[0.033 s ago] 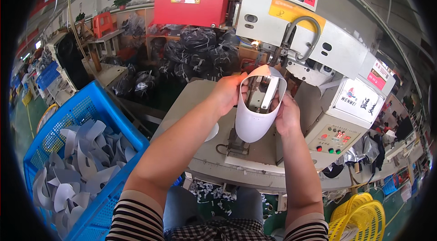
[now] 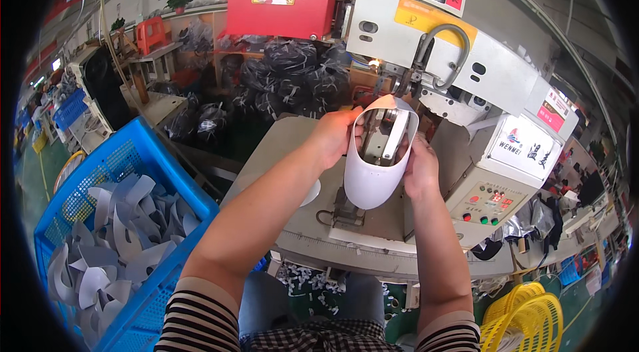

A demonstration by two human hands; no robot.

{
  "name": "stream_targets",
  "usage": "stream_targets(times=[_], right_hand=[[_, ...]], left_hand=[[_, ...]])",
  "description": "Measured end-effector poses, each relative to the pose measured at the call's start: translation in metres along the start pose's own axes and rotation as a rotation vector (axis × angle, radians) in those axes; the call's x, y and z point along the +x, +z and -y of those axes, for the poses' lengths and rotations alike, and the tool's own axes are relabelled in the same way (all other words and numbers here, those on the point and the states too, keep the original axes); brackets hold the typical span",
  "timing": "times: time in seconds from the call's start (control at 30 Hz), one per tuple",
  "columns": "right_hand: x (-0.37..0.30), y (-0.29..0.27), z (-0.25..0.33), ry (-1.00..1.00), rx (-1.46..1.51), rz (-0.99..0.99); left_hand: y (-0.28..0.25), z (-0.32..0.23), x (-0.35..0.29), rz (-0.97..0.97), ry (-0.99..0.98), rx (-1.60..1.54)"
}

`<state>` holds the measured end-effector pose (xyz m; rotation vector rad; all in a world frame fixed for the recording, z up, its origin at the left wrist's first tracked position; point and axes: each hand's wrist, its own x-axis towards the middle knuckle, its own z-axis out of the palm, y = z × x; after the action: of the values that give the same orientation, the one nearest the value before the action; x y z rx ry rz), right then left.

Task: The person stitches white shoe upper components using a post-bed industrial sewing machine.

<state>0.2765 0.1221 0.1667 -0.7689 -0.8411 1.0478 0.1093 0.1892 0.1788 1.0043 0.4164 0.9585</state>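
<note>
A white shoe upper (image 2: 374,187), its closed rounded end toward me, sits around the narrow metal arm (image 2: 386,136) of a sewing-type machine (image 2: 439,39). My left hand (image 2: 338,134) grips its left edge, thumb outside and fingertips curled over the rim. On the right side, my right hand (image 2: 421,164) pinches the opposite edge, with its fingers partly hidden behind the piece. The upper's far end lies under the machine's head, where a small lamp glows and tints it orange.
To my left stands a blue plastic basket (image 2: 143,136) filled with white and grey cut pieces. A white scrap (image 2: 311,193) lies on the machine table (image 2: 266,172). Yellow baskets (image 2: 532,322) are at lower right. Black bagged bundles (image 2: 279,72) are piled behind the table.
</note>
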Motion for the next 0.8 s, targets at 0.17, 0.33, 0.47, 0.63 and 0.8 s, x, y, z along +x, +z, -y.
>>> stream_targets(times=[0.17,0.33,0.47,0.63,0.8], right_hand=[[-0.001,-0.004,-0.014,-0.068,-0.105,-0.094],[0.003,-0.006,-0.02,-0.05,-0.183,-0.192],[-0.001,-0.013,-0.037,0.018,-0.313,-0.209],[-0.021,-0.025,-0.067,0.059,-0.605,-0.25],[-0.031,-0.049,-0.095,-0.001,-0.769,-0.194]], left_hand=[[0.005,0.007,-0.005,-0.089,0.01,0.035],[0.016,0.007,-0.006,-0.255,0.033,0.019],[0.001,0.022,0.002,-0.398,-0.058,0.084],[-0.009,0.062,-0.018,-0.473,-0.037,0.347],[-0.034,0.084,-0.044,-0.54,0.135,1.036]])
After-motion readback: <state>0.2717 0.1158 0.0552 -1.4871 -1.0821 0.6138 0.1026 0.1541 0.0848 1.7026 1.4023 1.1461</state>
